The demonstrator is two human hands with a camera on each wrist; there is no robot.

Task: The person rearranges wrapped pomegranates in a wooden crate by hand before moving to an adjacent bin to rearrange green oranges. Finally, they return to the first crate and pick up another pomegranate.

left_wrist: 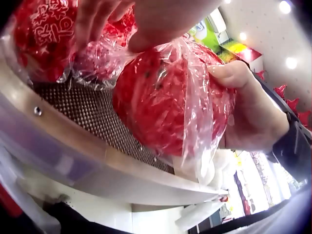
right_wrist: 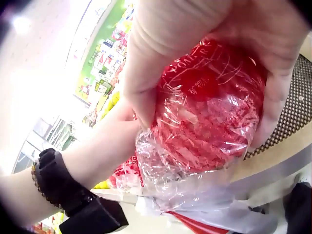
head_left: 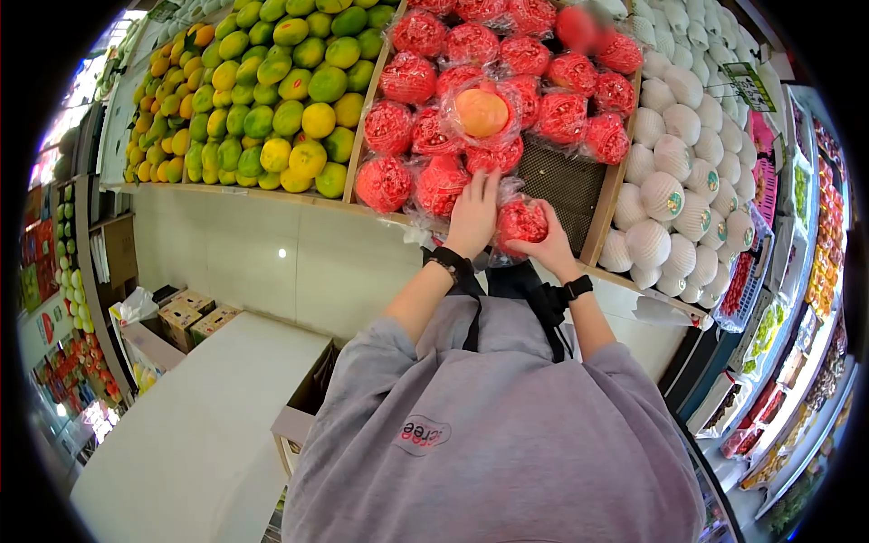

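Observation:
A red, plastic-wrapped round package (head_left: 522, 226) is at the front edge of a wooden display bin (head_left: 593, 237). The right hand (head_left: 549, 244) grips it from its right side; in the right wrist view thumb and fingers curl round the package (right_wrist: 207, 109). The left hand (head_left: 474, 215) lies just left of it, fingers extended over the wrapped packages in the bin. In the left wrist view the left fingers hang above the package (left_wrist: 170, 102), by its clear wrap, while the right hand (left_wrist: 253, 109) holds the other side.
More red packages (head_left: 441, 185) fill the bin's left and back, with an orange fruit (head_left: 482, 113) on top. Dark mesh (head_left: 554, 181) shows at its right. Green-yellow fruit (head_left: 288, 118) lies left, white net-wrapped fruit (head_left: 672, 199) right. A white table (head_left: 199, 425) stands lower left.

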